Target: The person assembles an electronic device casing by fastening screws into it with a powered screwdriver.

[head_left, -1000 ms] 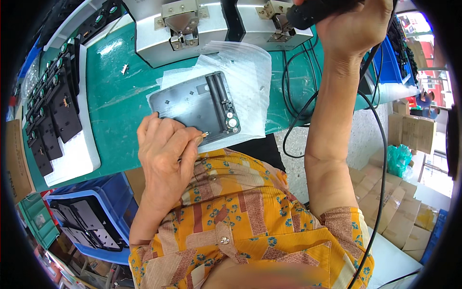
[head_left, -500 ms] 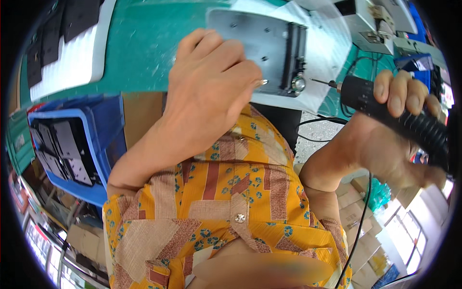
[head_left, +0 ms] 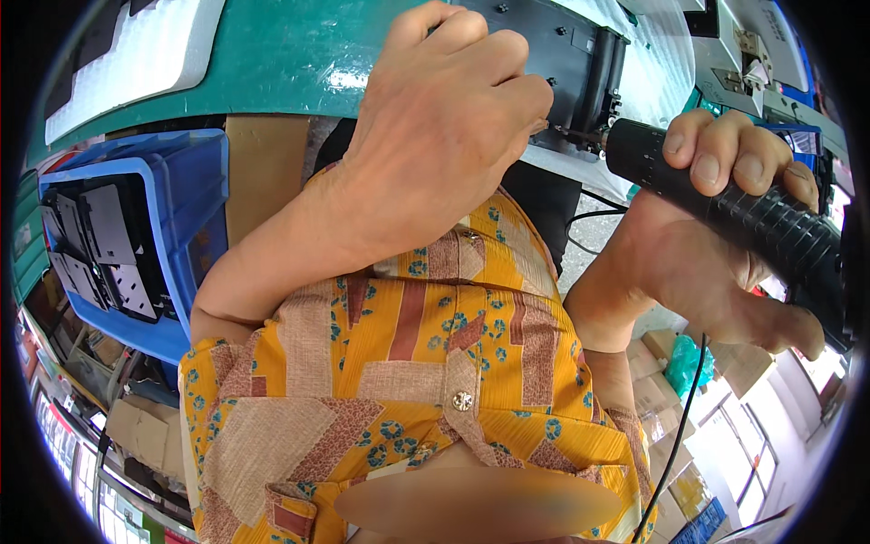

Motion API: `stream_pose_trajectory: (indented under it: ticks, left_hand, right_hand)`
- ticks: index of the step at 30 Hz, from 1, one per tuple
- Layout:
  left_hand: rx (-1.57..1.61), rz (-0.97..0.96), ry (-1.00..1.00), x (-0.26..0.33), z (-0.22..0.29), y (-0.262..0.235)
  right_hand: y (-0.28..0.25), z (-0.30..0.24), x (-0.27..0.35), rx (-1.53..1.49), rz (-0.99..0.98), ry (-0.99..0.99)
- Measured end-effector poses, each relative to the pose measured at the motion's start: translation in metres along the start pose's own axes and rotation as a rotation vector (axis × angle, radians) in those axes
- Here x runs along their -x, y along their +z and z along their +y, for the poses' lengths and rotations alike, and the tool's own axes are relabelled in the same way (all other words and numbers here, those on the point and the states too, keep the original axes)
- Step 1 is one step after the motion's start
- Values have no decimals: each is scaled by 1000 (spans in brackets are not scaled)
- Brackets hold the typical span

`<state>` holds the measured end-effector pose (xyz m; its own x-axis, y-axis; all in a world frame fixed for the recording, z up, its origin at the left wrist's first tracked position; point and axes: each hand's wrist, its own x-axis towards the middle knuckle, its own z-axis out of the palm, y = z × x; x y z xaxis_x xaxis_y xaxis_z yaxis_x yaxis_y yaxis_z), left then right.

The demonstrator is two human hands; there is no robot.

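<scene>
My left hand (head_left: 444, 127) rests on the near edge of a dark metal chassis (head_left: 566, 63) lying on the green table (head_left: 272, 63), fingers curled and pinching something small at the chassis edge. My right hand (head_left: 716, 236) grips a black electric screwdriver (head_left: 725, 204). Its tip points left and meets the chassis edge right beside my left fingertips. A black cable (head_left: 675, 426) hangs down from the tool. What my left fingers pinch is too small to tell.
A blue plastic bin (head_left: 136, 236) holding several black metal parts sits low at my left. A white foam tray (head_left: 136, 54) lies on the table at upper left. Grey fixtures (head_left: 752, 54) stand at upper right. Cardboard boxes (head_left: 652, 381) lie on the floor.
The view has swung down and closer. My right hand brought the screwdriver down from overhead to the chassis edge. My left hand stayed on the chassis.
</scene>
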<state>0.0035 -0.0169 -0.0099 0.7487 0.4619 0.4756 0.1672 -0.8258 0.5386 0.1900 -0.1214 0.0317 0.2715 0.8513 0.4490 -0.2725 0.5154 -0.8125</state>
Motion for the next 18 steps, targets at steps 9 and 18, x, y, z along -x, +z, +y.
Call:
stream_pose_trajectory:
  ticks: [9,18]
  left_hand:
    - [12,29,2,5,-3,5]
    - [15,47,0,9,-6,10]
  right_hand:
    - [2,8,-1,76,-4,-14]
    - [3,11,-2,96,-16,-32]
